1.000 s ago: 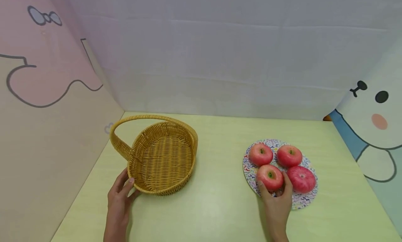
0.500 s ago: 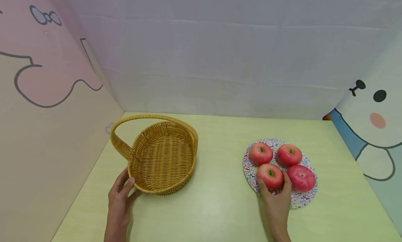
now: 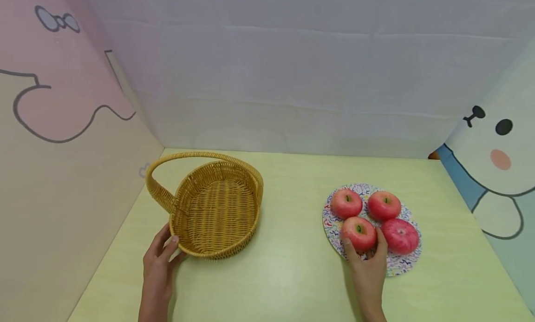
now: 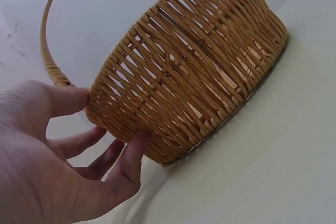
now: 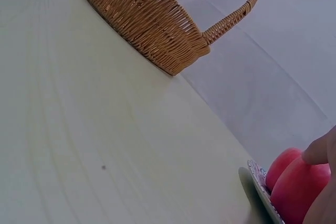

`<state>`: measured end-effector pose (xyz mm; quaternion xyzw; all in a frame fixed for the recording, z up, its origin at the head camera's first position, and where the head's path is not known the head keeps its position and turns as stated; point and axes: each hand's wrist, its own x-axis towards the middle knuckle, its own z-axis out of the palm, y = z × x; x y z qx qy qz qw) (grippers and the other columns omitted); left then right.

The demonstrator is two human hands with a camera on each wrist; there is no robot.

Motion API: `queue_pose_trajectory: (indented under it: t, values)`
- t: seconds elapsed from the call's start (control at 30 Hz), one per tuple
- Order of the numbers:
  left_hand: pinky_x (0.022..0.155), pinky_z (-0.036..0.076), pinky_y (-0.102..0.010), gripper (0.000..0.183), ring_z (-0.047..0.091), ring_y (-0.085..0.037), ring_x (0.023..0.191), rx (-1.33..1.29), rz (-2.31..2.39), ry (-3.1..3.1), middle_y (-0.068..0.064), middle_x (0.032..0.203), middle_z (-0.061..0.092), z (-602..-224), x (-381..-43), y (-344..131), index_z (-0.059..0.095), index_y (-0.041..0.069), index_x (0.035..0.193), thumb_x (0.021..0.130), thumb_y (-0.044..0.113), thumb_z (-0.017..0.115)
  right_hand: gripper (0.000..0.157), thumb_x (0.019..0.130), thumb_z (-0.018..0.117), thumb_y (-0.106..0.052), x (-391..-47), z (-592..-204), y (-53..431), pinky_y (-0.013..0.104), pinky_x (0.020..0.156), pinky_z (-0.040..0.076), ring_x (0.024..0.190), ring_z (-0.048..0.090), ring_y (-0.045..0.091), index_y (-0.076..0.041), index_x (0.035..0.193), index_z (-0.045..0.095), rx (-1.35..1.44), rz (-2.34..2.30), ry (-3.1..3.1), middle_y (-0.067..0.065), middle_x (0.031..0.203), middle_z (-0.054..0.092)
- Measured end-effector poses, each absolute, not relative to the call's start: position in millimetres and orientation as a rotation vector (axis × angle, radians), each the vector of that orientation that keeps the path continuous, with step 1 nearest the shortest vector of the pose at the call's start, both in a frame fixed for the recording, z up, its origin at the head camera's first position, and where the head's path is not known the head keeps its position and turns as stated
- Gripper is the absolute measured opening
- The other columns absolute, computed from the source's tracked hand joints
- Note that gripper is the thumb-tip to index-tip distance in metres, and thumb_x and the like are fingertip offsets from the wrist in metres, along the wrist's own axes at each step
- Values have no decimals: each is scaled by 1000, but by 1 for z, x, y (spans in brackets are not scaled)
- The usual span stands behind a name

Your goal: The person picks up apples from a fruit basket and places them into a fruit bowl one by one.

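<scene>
A round wicker basket [image 3: 221, 215] with an arched handle stands on the left of the table, nothing inside it. My left hand [image 3: 159, 264] holds its near left side, thumb by the rim and fingers spread against the outer wall; the left wrist view shows bent fingertips touching the weave. On the right, a flat round patterned plate [image 3: 330, 233] bears several red apples. My right hand [image 3: 368, 275] grips the front left apple [image 3: 358, 233] between thumb and fingers. This apple is still among the others, and its underside is hidden.
Behind the gripped apple sit two others, the left apple [image 3: 346, 203] and the right apple [image 3: 384, 205]. Another apple [image 3: 400, 236] lies close by the right fingers, its stem not showing. Light cloth walls [image 3: 267, 89] enclose the pale table [image 3: 288, 266] at the back and sides.
Both hands keep their holds, and the basket, plate and apples stay in place. Only a very slight shift of the head view shows.
</scene>
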<state>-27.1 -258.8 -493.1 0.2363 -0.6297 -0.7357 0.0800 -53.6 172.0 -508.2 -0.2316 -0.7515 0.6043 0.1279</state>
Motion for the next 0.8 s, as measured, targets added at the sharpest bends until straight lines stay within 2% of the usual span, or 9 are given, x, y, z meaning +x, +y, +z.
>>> queue_pose_trajectory:
  t: [0.07, 0.2, 0.23, 0.27, 0.4, 0.47, 0.53, 0.7, 0.8]
  values:
    - [79, 56, -23, 56, 56, -4, 114, 720, -2179, -1899, 10, 137, 45, -492, -27, -257, 40, 21, 151, 99, 25, 60, 90, 89, 73, -36, -53, -508, 173, 19, 113, 33, 147, 32, 28, -19, 158, 18, -700, 1771, -2184, 6, 161, 26]
    - [79, 56, -21, 56, 56, -4, 113, 768, -2121, -1950, 11, 136, 45, -487, -27, -252, 41, 23, 150, 98, 30, 61, 92, 89, 72, -41, -51, -506, 173, 45, 117, 31, 148, 29, 30, -19, 158, 15, -764, 1788, -2192, 6, 163, 22]
    - [79, 56, -21, 56, 56, -4, 112, 778, -2106, -1961, 11, 136, 45, -486, -26, -251, 41, 23, 150, 98, 30, 61, 92, 89, 72, -40, -50, -505, 172, 47, 116, 31, 149, 28, 30, -20, 158, 15, -771, 1801, -2184, 5, 163, 22]
    - [79, 56, -20, 56, 56, -4, 112, 786, -2090, -1973, 12, 136, 44, -485, -26, -251, 41, 24, 150, 98, 31, 60, 92, 88, 73, -40, -50, -505, 172, 45, 117, 31, 149, 28, 30, -19, 158, 16, -773, 1813, -2170, 5, 163, 23]
    - [79, 57, -19, 55, 56, -4, 109, 810, -2029, -1998, 12, 136, 45, -479, -25, -249, 42, 24, 150, 99, 29, 60, 86, 89, 73, -31, -47, -503, 171, 23, 114, 34, 146, 32, 30, -18, 157, 21, -732, 1871, -2103, 6, 161, 27]
    - [78, 57, -19, 54, 56, -5, 108, 822, -2000, -2002, 12, 135, 46, -477, -24, -249, 42, 24, 150, 99, 27, 60, 84, 90, 73, -28, -45, -502, 171, 18, 111, 34, 146, 32, 31, -17, 156, 23, -707, 1887, -2086, 7, 160, 28]
    - [78, 57, -20, 53, 57, -6, 107, 835, -1966, -2005, 11, 135, 46, -475, -22, -248, 44, 24, 149, 98, 23, 61, 83, 90, 73, -28, -44, -501, 170, 18, 110, 35, 146, 32, 31, -17, 156, 23, -708, 1884, -2098, 7, 161, 28]
    - [78, 57, -19, 52, 55, -5, 107, 865, -1847, -2071, 6, 138, 47, -468, -17, -242, 48, 24, 146, 97, 16, 63, 85, 90, 72, -34, -36, -498, 173, 29, 114, 31, 148, 31, 29, -21, 157, 21, -794, 1824, -2187, 5, 162, 27]
    - [76, 56, -16, 50, 54, -2, 105, 872, -1694, -2168, 3, 141, 48, -461, -13, -236, 50, 24, 144, 97, 14, 63, 86, 89, 73, -34, -30, -493, 177, 26, 116, 30, 148, 30, 28, -20, 157, 22, -811, 1837, -2186, 5, 162, 28]
